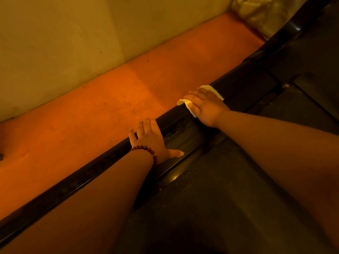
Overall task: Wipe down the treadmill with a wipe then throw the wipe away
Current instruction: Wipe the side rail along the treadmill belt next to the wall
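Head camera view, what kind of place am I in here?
Likely a home gym corner or workout room: a treadmill's ribbed side rail and dark belt run beside an orange floor and plain wall.

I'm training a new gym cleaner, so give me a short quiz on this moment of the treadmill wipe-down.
1. True or false: the left hand presses the wipe.
2. The wipe lies on: A) the running belt, B) the side rail, C) the orange floor.
3. Fill in: the beaded bracelet sits on the ___ wrist.
Key: 1 false, the right hand presses it; 2 B; 3 left.
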`<state>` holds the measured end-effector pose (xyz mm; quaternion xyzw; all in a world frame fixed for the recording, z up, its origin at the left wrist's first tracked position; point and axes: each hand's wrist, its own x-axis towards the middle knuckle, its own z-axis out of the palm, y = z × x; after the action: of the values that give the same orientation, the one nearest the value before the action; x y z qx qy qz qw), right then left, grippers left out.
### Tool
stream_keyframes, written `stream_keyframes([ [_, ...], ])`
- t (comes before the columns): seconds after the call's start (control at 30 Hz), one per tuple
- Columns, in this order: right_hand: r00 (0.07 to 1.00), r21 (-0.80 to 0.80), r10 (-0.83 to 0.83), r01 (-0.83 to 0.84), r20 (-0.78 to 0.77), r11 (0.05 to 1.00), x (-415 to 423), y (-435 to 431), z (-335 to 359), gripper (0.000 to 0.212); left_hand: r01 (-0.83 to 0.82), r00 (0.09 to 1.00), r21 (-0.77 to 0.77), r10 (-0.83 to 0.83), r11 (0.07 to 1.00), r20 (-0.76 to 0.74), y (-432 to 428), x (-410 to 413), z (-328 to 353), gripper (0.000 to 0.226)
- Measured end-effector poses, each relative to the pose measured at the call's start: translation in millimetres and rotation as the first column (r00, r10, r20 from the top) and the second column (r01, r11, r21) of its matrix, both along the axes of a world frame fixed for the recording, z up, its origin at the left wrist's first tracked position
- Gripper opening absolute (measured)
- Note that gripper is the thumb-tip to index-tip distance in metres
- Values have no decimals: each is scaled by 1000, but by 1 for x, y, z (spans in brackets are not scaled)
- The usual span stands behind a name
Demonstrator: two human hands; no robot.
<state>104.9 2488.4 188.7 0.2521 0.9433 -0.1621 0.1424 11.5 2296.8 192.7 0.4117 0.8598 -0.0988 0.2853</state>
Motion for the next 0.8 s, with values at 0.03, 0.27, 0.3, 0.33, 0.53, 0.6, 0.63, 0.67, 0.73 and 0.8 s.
stream_keyframes([
  [0.03, 1000, 3, 0, 0, -6, 1000, 0, 1, -1, 44, 40, 999, 20, -40, 999, -27, 3, 0, 0, 134],
  [0.27, 1000, -5, 22, -22, 17, 1000, 1, 9, -5, 46, 0, 995, 231, -22, 973, 94, 71, 15, -4, 132],
  [0.3, 1000, -9, 24, -24, 10, 1000, 2, 10, -6, 46, -1, 997, 222, -17, 975, 81, 75, 18, -6, 133],
  [0.33, 1000, -10, 24, -24, 1, 1000, 2, 10, -7, 45, 4, 999, 205, -15, 979, 52, 77, 21, -9, 134],
  [0.53, 999, -4, -46, 46, -6, 999, 5, 31, -7, 45, 35, 999, 119, -35, 992, -7, 79, 22, -9, 134],
  [0.6, 997, 18, -72, 72, 20, 997, 5, 38, -6, 46, 36, 999, 98, -36, 994, -2, 80, 23, -8, 135],
  [0.63, 998, 26, -64, 63, 26, 998, 5, 39, -6, 46, 38, 999, 94, -38, 995, -6, 80, 22, -9, 135],
  [0.67, 999, 28, -39, 39, 27, 999, 5, 37, -7, 47, 38, 999, 93, -37, 995, -7, 80, 23, -9, 135],
  [0.73, 999, 0, 37, -37, 2, 999, 5, 29, -8, 47, 35, 999, 96, -34, 995, -5, 81, 22, -10, 135],
  [0.8, 994, -25, 100, -101, -41, 995, 7, 24, -11, 47, 29, 1000, 106, -28, 994, -13, 80, 23, -10, 134],
])
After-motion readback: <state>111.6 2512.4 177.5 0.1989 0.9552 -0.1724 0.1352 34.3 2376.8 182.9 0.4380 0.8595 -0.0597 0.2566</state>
